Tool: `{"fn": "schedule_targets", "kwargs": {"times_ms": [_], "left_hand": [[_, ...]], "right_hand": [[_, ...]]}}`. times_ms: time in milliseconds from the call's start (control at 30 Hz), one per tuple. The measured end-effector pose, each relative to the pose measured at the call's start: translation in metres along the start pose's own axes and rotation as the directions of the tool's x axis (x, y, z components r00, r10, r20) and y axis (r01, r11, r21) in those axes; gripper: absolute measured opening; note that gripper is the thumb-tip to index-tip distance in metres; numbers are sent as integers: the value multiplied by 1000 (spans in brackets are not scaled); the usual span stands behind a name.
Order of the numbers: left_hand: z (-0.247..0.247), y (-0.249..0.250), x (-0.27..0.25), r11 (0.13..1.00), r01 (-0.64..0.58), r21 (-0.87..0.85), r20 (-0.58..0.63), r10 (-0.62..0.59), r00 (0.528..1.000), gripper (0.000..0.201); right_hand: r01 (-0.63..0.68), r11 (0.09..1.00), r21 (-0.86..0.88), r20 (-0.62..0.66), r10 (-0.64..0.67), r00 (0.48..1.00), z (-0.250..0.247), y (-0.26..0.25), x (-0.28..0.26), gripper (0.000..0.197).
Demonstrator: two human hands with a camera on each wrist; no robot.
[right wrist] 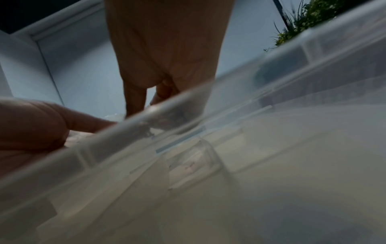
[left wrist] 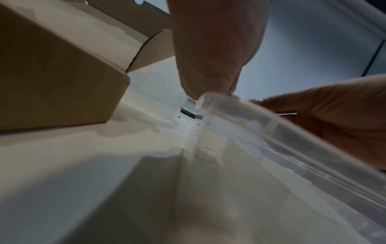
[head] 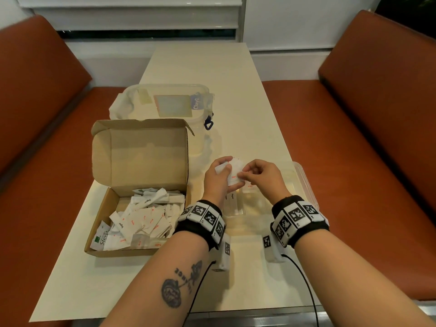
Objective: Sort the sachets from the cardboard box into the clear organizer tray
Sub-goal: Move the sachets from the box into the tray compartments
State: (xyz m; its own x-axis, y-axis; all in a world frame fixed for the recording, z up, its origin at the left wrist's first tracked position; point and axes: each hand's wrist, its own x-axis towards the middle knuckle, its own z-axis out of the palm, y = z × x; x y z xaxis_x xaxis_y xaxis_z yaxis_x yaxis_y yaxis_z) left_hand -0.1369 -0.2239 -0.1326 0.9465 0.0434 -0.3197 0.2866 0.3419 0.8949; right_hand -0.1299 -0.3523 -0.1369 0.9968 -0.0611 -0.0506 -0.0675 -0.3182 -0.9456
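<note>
An open cardboard box [head: 111, 208] at the left of the table holds several white sachets [head: 146, 220] marked Sugar, Salt and Stevia. To its right lies the clear organizer tray [head: 304, 182], with a couple of Sugar sachets [head: 232, 199] in its left compartment. Above the tray's far left corner my left hand [head: 219, 175] holds a small stack of white Salt sachets [head: 234, 172]. My right hand [head: 257, 173] pinches one sachet at the stack's right edge. The wrist views show the tray rim [left wrist: 261, 118] [right wrist: 188, 105] close up and both hands from below; the sachets are hidden there.
A clear lidded plastic container [head: 165, 102] with a blue clip stands behind the box. The box's lid [head: 139, 156] stands upright. Brown bench seats [head: 354, 138] flank the narrow cream table [head: 200, 67]. Cables run from both wristbands over the near table edge.
</note>
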Motion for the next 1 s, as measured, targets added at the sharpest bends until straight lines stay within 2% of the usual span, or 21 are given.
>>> {"fn": "schedule_targets", "kwargs": {"times_ms": [133, 333, 500, 633, 800, 867, 1000], "left_hand": [[1, 1, 1, 1000, 5, 27, 9, -5, 1000, 25], [1, 3, 2, 997, 56, 48, 19, -57, 998, 27], [4, 3, 3, 997, 45, 61, 19, -47, 999, 26], [3, -1, 5, 1000, -1, -13, -51, 0, 999, 27], [1, -4, 8, 991, -33, -130, -98, 20, 995, 24], [1, -5, 9, 991, -41, -129, -104, 28, 994, 24], [1, -7, 10, 992, -55, -115, -113, 42, 993, 25]], "right_hand": [[-3, 1000, -19, 17, 3, 1000, 2, 0, 0, 29], [-1, 999, 44, 17, 0, 1000, -6, 3, 3, 15], [16, 998, 67, 8, -16, 1000, -11, 2, 4, 14], [11, 996, 89, -12, -10, 1000, -18, 2, 3, 16], [-70, 982, 175, -10, 73, 997, -33, 7, 2, 18], [-69, 994, 87, -15, 71, 997, -37, 11, 0, 17], [9, 965, -263, 20, -4, 1000, -34, 19, -1, 12]]}}
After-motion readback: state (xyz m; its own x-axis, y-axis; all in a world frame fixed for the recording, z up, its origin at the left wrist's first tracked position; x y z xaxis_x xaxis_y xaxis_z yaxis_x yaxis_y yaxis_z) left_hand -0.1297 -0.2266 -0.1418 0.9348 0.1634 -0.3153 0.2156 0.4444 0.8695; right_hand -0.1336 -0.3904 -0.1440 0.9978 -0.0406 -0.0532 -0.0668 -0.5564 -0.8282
